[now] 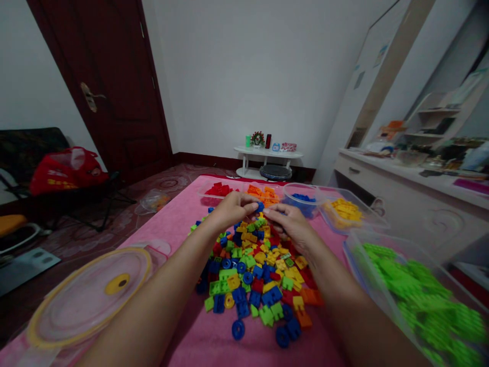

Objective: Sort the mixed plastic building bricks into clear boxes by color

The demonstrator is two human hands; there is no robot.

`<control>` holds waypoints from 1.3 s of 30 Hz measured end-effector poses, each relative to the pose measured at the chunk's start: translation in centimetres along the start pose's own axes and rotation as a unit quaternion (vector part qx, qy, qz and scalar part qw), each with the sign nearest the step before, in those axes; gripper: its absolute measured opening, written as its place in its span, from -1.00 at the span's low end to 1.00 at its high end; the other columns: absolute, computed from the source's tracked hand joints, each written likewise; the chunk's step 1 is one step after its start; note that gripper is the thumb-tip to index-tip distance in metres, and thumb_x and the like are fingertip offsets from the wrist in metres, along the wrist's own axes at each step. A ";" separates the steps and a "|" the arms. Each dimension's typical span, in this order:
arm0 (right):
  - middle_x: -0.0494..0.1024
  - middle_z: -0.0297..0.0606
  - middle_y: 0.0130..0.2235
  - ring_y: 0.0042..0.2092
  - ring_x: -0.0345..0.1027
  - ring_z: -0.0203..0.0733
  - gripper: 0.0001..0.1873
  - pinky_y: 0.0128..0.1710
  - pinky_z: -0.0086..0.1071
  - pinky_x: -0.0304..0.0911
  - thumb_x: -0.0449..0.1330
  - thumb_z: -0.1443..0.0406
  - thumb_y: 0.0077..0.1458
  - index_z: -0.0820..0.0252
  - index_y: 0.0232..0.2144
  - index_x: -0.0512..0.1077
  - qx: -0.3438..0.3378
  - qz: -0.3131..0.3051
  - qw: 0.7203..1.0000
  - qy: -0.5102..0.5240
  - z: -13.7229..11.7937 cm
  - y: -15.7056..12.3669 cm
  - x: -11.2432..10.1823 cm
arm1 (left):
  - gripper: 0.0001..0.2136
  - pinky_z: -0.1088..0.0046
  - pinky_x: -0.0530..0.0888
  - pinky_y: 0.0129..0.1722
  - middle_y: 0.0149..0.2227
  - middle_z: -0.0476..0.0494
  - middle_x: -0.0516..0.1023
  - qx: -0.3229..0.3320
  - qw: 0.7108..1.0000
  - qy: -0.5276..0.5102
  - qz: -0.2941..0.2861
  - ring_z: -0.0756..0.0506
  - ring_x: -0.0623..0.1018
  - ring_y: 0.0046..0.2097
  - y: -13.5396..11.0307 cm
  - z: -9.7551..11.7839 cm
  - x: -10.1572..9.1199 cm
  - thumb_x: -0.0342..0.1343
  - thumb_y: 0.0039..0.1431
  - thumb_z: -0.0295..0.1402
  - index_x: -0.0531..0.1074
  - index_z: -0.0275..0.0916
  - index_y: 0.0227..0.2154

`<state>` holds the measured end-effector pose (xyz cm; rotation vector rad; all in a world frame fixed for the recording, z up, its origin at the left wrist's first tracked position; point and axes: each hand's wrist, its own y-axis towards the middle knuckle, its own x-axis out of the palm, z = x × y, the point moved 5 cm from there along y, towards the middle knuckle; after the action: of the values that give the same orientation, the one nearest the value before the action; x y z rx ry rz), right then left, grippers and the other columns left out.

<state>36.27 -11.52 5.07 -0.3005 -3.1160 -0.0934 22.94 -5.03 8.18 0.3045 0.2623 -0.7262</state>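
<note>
A heap of small plastic building blocks (pixel 255 270) in blue, green, yellow, red and orange lies on a pink cloth (pixel 214 336). Both my forearms reach over the heap to its far edge. My left hand (pixel 233 209) has its fingers curled and pinches a blue block (pixel 260 206) at the fingertips. Beside it, my right hand (pixel 288 221) is also closed, fingertips pressed together on small blocks at the top of the heap, almost touching the left hand.
Clear tubs stand beyond and to the right: red blocks (pixel 217 190), orange blocks (pixel 263 192), blue blocks (pixel 303 199), yellow blocks (pixel 346 210), and a large one of green blocks (pixel 420 290). A round yellow-rimmed lid (pixel 91 293) lies left. Dresser (pixel 412 204) right, door behind.
</note>
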 end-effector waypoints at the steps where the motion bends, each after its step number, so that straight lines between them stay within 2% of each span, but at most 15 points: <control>1: 0.33 -0.44 -0.66 -0.67 0.01 -0.51 -0.72 -0.76 -0.61 -0.19 0.37 0.17 -0.24 0.26 -0.56 0.44 -0.006 -0.019 0.998 -0.054 -0.2 0.1 -0.4 | -0.81 0.57 0.35 -0.53 -0.56 -0.05 0.48 -0.004 1.000 0.020 0.000 0.05 0.43 -0.55 0.0 -0.2 -0.1 0.08 0.04 -0.38 0.52 -0.37 -0.36; 3: 0.33 -0.41 -0.70 -0.68 0.00 -0.51 -0.70 -0.76 -0.60 -0.21 0.39 0.16 -0.27 0.28 -0.65 0.43 -0.011 -0.054 0.989 -0.135 -0.4 0.1 -0.9 | -0.80 0.57 0.33 -0.54 -0.54 -0.06 0.49 -0.006 0.999 0.052 -0.007 0.05 0.43 -0.55 0.1 -0.6 -0.1 0.07 0.06 -0.35 0.53 -0.36 -0.35; 5: 0.32 -0.40 -0.72 -0.71 -0.04 -0.52 -0.64 -0.77 -0.59 -0.25 0.34 0.08 -0.21 0.28 -0.65 0.42 0.007 -0.052 0.988 -0.148 -0.4 0.1 -1.3 | -0.77 0.57 0.32 -0.52 -0.49 -0.08 0.52 0.011 0.998 0.063 -0.024 0.04 0.45 -0.52 0.2 -0.8 0.2 0.07 0.06 -0.32 0.53 -0.34 -0.31; 8: 0.36 -0.36 -0.69 -0.75 -0.07 -0.53 -0.54 -0.80 -0.61 -0.26 0.20 -0.05 -0.08 0.27 -0.55 0.41 0.057 -0.028 0.996 -0.063 -0.1 -0.3 -0.8 | -0.72 0.56 0.33 -0.49 -0.49 -0.06 0.51 0.060 0.995 0.064 -0.056 0.04 0.44 -0.49 0.1 -0.5 1.1 0.11 0.04 -0.28 0.53 -0.32 -0.22; 11: 0.45 -0.26 -0.58 -0.72 0.00 -0.53 -0.56 -0.80 -0.65 -0.22 0.14 -0.04 0.01 0.26 -0.47 0.37 0.095 -0.074 0.991 0.064 0.5 -0.6 1.1 | -0.58 0.56 0.31 -0.50 -0.56 -0.01 0.47 0.082 0.993 0.070 -0.057 0.04 0.41 -0.52 0.0 -0.2 1.9 0.18 -0.03 -0.26 0.46 -0.30 -0.08; 13: 0.46 -0.26 -0.55 -0.71 0.01 -0.53 -0.63 -0.80 -0.68 -0.22 0.13 0.03 0.06 0.25 -0.45 0.35 0.124 -0.083 0.978 0.148 1.0 -0.5 1.9 | -0.52 0.57 0.29 -0.53 -0.59 0.01 0.44 0.087 0.993 0.075 -0.006 0.03 0.41 -0.54 0.1 -0.1 1.7 0.22 -0.06 -0.21 0.44 -0.31 -0.05; 15: 0.43 -0.28 -0.55 -0.71 0.00 -0.55 -0.70 -0.79 -0.71 -0.23 0.11 0.11 0.11 0.27 -0.43 0.35 0.156 -0.071 0.959 0.225 1.5 -0.3 2.1 | -0.56 0.57 0.27 -0.55 -0.60 0.02 0.41 0.082 0.992 0.056 0.073 0.04 0.39 -0.55 0.3 -0.2 0.9 0.21 -0.06 -0.16 0.48 -0.33 -0.14; 18: 0.37 -0.31 -0.57 -0.70 -0.03 -0.56 -0.68 -0.80 -0.72 -0.23 0.02 0.15 0.18 0.31 -0.43 0.35 0.182 -0.053 0.930 0.316 1.9 -0.1 1.8 | -0.67 0.61 0.21 -0.61 -0.65 0.06 0.34 0.050 0.978 -0.081 0.184 0.10 0.31 -0.61 0.6 -1.2 -0.8 0.17 -0.02 -0.13 0.50 -0.35 -0.36; 20: 0.35 -0.32 -0.57 -0.70 -0.03 -0.55 -0.61 -0.80 -0.71 -0.22 -0.03 0.10 0.19 0.31 -0.46 0.33 0.185 -0.041 0.915 0.357 1.8 -0.2 1.3 | -0.75 0.66 0.16 -0.65 -0.68 0.11 0.27 0.009 0.941 -0.246 0.234 0.15 0.23 -0.65 0.7 -2.6 -2.0 0.17 -0.01 -0.20 0.44 -0.33 -0.43; 24: 0.35 -0.30 -0.55 -0.68 0.02 -0.49 -0.57 -0.79 -0.66 -0.18 -0.09 0.04 0.19 0.27 -0.46 0.29 0.153 0.013 0.906 0.394 0.6 0.7 -1.2 | -0.90 0.72 0.14 -0.70 -0.71 0.16 0.18 -0.097 0.794 -0.546 0.248 0.17 0.18 -0.71 0.9 -5.5 -3.1 0.09 0.07 -0.44 0.31 -0.30 -0.50; 27: 0.31 -0.35 -0.58 -0.67 0.06 -0.43 -0.60 -0.77 -0.61 -0.13 -0.13 0.06 0.20 0.21 -0.49 0.23 0.089 0.129 0.918 0.365 -1.3 3.2 -5.2 | -0.86 0.72 0.13 -0.75 -0.73 0.13 0.19 -0.128 0.725 -0.624 0.263 0.15 0.18 -0.74 0.9 -6.5 -3.5 -0.01 0.12 -0.53 0.26 -0.30 -0.54; 30: 0.29 -0.37 -0.59 -0.63 0.14 -0.40 -0.58 -0.70 -0.58 0.01 -0.22 0.07 0.23 0.19 -0.49 0.20 0.060 0.268 0.927 0.256 -3.1 6.2 -9.6 | -0.83 0.72 0.13 -0.76 -0.74 0.12 0.21 -0.127 0.710 -0.635 0.276 0.15 0.20 -0.75 0.8 -6.8 -3.6 -0.05 0.14 -0.53 0.25 -0.30 -0.55; 33: 0.32 -0.35 -0.58 -0.56 0.24 -0.33 -0.58 -0.60 -0.49 0.16 -0.14 0.00 0.19 0.18 -0.46 0.24 0.064 0.341 0.930 0.126 -4.1 8.4 -12.6 | -0.83 0.72 0.13 -0.77 -0.74 0.12 0.21 -0.130 0.712 -0.632 0.276 0.15 0.21 -0.75 0.8 -7.0 -3.4 -0.06 0.16 -0.52 0.26 -0.30 -0.55; 36: 0.37 -0.33 -0.54 -0.47 0.30 -0.28 -0.71 -0.54 -0.47 0.19 0.10 0.08 0.07 0.19 -0.42 0.31 0.028 0.368 0.929 0.024 -3.7 8.5 -13.1 | -0.83 0.72 0.12 -0.77 -0.73 0.13 0.20 -0.133 0.715 -0.630 0.274 0.15 0.21 -0.75 0.9 -7.3 -3.2 -0.07 0.16 -0.52 0.26 -0.30 -0.54; 39: 0.46 -0.34 -0.44 -0.39 0.35 -0.30 -0.76 -0.48 -0.50 0.22 0.22 0.19 -0.09 0.20 -0.36 0.38 -0.038 0.348 0.937 0.001 -2.1 6.8 -11.1 | -0.82 0.72 0.12 -0.76 -0.73 0.12 0.20 -0.135 0.716 -0.627 0.275 0.15 0.21 -0.75 1.0 -7.8 -3.0 -0.07 0.16 -0.52 0.27 -0.30 -0.55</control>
<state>48.49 -7.07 7.44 -1.3583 -2.7976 -0.2005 20.43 0.27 2.20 -0.4290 -1.0016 -0.1609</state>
